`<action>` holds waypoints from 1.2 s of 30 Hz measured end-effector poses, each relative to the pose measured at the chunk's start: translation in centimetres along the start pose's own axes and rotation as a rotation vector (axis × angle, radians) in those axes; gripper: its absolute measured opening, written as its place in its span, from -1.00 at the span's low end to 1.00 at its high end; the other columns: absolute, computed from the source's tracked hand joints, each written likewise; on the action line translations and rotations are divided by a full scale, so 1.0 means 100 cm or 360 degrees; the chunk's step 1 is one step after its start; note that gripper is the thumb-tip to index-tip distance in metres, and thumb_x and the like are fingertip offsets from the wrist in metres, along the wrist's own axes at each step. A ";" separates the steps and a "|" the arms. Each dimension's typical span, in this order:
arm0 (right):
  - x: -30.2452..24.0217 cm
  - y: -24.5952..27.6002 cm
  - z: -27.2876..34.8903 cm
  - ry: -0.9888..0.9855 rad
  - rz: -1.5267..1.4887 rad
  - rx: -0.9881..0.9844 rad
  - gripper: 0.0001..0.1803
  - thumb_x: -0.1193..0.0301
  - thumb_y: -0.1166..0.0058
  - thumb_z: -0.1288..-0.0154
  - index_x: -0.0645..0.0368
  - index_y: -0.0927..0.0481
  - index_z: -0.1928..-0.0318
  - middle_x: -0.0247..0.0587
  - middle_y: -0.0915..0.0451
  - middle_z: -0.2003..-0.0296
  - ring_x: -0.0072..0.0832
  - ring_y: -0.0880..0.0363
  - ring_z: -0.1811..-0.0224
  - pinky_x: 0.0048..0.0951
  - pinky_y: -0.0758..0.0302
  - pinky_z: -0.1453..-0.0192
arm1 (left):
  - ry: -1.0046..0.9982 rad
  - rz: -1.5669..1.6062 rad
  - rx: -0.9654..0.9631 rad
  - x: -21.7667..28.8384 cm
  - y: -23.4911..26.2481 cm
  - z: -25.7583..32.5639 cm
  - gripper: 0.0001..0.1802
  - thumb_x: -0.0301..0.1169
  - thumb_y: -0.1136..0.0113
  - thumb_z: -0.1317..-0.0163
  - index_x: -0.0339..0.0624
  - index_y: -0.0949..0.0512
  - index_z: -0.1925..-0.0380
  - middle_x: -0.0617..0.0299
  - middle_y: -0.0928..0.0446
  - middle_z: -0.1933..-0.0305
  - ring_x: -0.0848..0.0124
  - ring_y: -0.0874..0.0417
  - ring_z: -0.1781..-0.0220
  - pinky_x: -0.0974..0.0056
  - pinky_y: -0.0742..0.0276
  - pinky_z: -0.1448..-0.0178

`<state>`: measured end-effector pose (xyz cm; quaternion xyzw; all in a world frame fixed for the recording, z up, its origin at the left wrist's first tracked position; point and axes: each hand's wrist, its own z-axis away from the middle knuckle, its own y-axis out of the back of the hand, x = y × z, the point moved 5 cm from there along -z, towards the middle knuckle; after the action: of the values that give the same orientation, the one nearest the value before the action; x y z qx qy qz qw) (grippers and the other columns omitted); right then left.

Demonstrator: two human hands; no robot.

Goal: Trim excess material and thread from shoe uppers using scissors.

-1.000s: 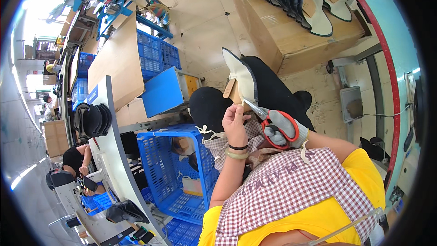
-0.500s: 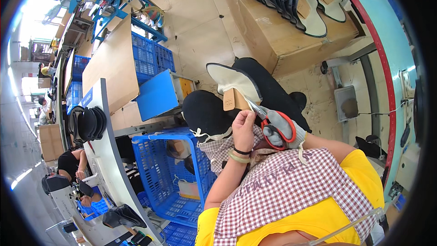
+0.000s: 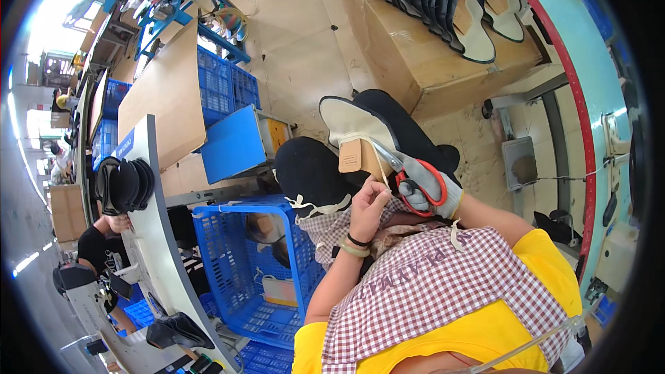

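Observation:
A shoe piece with cream lining, a dark edge and a tan heel patch lies across my black-trousered knees. My bare left hand is closed at its near end, pinching a thin whitish strip that runs along the edge. In a grey glove, my right hand grips red-handled scissors. Their blades point up and left against the shoe piece, beside the strip. Exactly where the blade tips meet it is hard to make out.
Blue crates stand left of my legs, beside a pale workbench with stacked black pieces. A co-worker's hand is behind it. Ahead, a large carton carries rows of black shoe pieces. A red-edged turquoise table borders the right.
My left hand has shifted slightly down, with the strip now showing above its fingers. The scissors have moved a little up along the shoe piece's edge. The co-worker's hand has risen beside the workbench.

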<state>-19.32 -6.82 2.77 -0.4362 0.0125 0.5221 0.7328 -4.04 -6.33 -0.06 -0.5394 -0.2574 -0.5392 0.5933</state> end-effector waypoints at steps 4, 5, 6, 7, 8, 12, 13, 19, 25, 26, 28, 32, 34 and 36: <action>-0.001 0.014 0.011 -0.0110 0.0062 -0.0054 -0.47 0.06 0.06 -0.41 -0.09 -0.26 -0.31 -0.44 -0.43 0.49 -0.75 -0.22 0.69 -0.72 -0.16 0.68 | -0.0023 -0.0211 -0.0089 0.000 0.008 0.013 -0.92 -0.51 -0.17 -0.20 -0.24 -0.48 0.44 0.37 -0.33 0.26 0.57 -0.35 0.19 0.45 -0.27 0.02; 0.002 0.016 0.014 -0.0120 0.0078 -0.0080 -0.46 0.06 0.07 -0.42 -0.08 -0.24 -0.32 -0.44 -0.42 0.50 -0.75 -0.21 0.69 -0.72 -0.16 0.69 | 0.0005 -0.0301 -0.0139 -0.002 0.009 0.017 -0.91 -0.49 -0.17 -0.20 -0.21 -0.48 0.45 0.38 -0.37 0.30 0.56 -0.36 0.14 0.32 -0.14 -0.21; 0.004 0.017 0.018 -0.0129 0.0093 -0.0103 -0.45 0.06 0.08 -0.42 -0.08 -0.22 -0.33 -0.44 -0.42 0.50 -0.76 -0.21 0.69 -0.72 -0.15 0.69 | 0.0036 -0.0390 -0.0192 -0.003 0.009 0.020 -0.90 -0.47 -0.18 -0.21 -0.18 -0.48 0.46 0.40 -0.41 0.34 0.54 -0.38 0.09 0.19 0.00 -0.44; 0.005 0.017 0.021 -0.0083 0.0098 -0.0079 -0.42 0.05 0.08 -0.42 -0.06 -0.20 -0.35 -0.44 -0.41 0.51 -0.76 -0.19 0.71 -0.72 -0.13 0.71 | 0.0034 -0.0365 -0.0178 -0.003 0.009 0.023 -0.90 -0.47 -0.18 -0.21 -0.18 -0.48 0.46 0.40 -0.41 0.34 0.54 -0.38 0.09 0.19 0.00 -0.44; 0.005 0.017 0.022 -0.0102 0.0117 -0.0071 -0.42 0.05 0.08 -0.42 -0.06 -0.20 -0.35 -0.44 -0.41 0.51 -0.76 -0.19 0.71 -0.72 -0.13 0.71 | 0.0012 -0.0400 -0.0184 -0.003 0.009 0.025 -0.90 -0.46 -0.18 -0.21 -0.17 -0.48 0.47 0.41 -0.42 0.37 0.54 -0.39 0.10 0.16 0.09 -0.46; 0.001 0.007 0.025 -0.0072 0.0194 -0.0082 -0.37 0.03 0.07 -0.41 -0.01 -0.16 -0.36 -0.45 -0.43 0.52 -0.77 -0.24 0.72 -0.77 -0.19 0.71 | -0.0057 -0.0572 -0.0211 0.002 0.012 0.035 -0.91 -0.48 -0.18 -0.22 -0.16 -0.49 0.45 0.40 -0.44 0.33 0.56 -0.43 0.13 0.21 -0.06 -0.42; 0.000 0.005 0.025 -0.0089 0.0208 -0.0103 -0.37 0.04 0.06 -0.40 -0.01 -0.16 -0.36 -0.46 -0.43 0.53 -0.77 -0.26 0.72 -0.78 -0.21 0.71 | 0.0087 -0.0391 -0.0172 -0.003 0.015 0.039 -0.92 -0.50 -0.19 -0.20 -0.21 -0.49 0.44 0.31 -0.44 0.23 0.54 -0.40 0.07 0.29 -0.21 -0.22; -0.005 -0.005 0.022 -0.0088 0.0456 -0.0163 -0.33 0.03 0.07 -0.40 0.03 -0.12 -0.39 -0.47 -0.43 0.56 -0.78 -0.24 0.71 -0.77 -0.16 0.69 | 0.0241 -0.0514 -0.0130 0.004 0.018 0.054 -0.94 -0.54 -0.16 -0.20 -0.28 -0.48 0.41 0.03 -0.40 -0.13 0.25 -0.48 -0.18 0.30 -0.39 -0.11; -0.012 0.002 0.025 -0.0109 0.0543 -0.0082 -0.32 0.09 0.05 -0.41 0.00 -0.08 -0.43 -0.46 -0.42 0.52 -0.80 -0.25 0.68 -0.79 -0.22 0.63 | -0.0712 -0.0826 0.0318 0.085 0.012 0.041 -0.91 -0.56 -0.03 -0.25 -0.27 -0.41 0.25 -0.01 -0.57 0.20 0.00 -0.61 0.03 0.12 -0.44 -0.14; -0.014 0.001 0.026 -0.0146 0.0567 -0.0097 -0.31 0.08 0.05 -0.41 -0.01 -0.08 -0.43 -0.45 -0.43 0.51 -0.80 -0.25 0.68 -0.78 -0.24 0.63 | -0.0716 -0.0826 0.0337 0.084 0.011 0.031 -0.91 -0.56 -0.03 -0.25 -0.27 -0.41 0.25 -0.01 -0.57 0.20 0.00 -0.61 0.03 0.12 -0.44 -0.14; -0.016 -0.002 0.026 -0.0156 0.0594 -0.0115 -0.32 0.08 0.05 -0.41 -0.02 -0.09 -0.43 -0.44 -0.44 0.50 -0.80 -0.25 0.68 -0.78 -0.24 0.63 | -0.0391 -0.1051 0.0610 0.074 0.017 0.005 -0.89 -0.54 -0.07 -0.21 -0.28 -0.43 0.26 -0.02 -0.54 0.29 0.00 -0.61 0.25 0.09 -0.51 0.06; -0.022 -0.001 0.025 -0.0225 0.0640 -0.0077 -0.34 0.07 0.06 -0.41 -0.04 -0.13 -0.42 -0.44 -0.46 0.50 -0.81 -0.26 0.68 -0.78 -0.25 0.63 | -0.0635 -0.1376 0.0610 0.062 0.012 -0.022 -0.88 -0.50 -0.12 -0.17 -0.26 -0.46 0.28 -0.04 -0.52 0.36 -0.04 -0.56 0.36 0.03 -0.48 0.24; -0.025 0.002 0.025 -0.0238 0.0682 -0.0061 -0.34 0.07 0.06 -0.40 -0.04 -0.13 -0.42 -0.44 -0.46 0.50 -0.81 -0.26 0.68 -0.77 -0.25 0.63 | -0.0474 -0.1601 0.0556 0.053 0.013 -0.030 -0.87 -0.49 -0.19 -0.10 -0.26 -0.50 0.34 -0.04 -0.48 0.36 -0.03 -0.52 0.34 0.03 -0.45 0.22; -0.029 0.001 0.025 -0.0256 0.0723 -0.0052 -0.34 0.06 0.05 -0.40 -0.04 -0.13 -0.41 -0.45 -0.46 0.51 -0.81 -0.27 0.67 -0.76 -0.26 0.63 | -0.0488 -0.1440 0.0496 0.051 0.012 -0.034 -0.88 -0.50 -0.21 -0.08 -0.28 -0.50 0.39 -0.04 -0.47 0.36 -0.02 -0.51 0.30 0.05 -0.44 0.19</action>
<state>-21.80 -7.41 5.64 -0.3908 0.0434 0.7068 0.5881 -2.43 -11.45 3.03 -0.3517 -0.6272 -0.6121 0.3289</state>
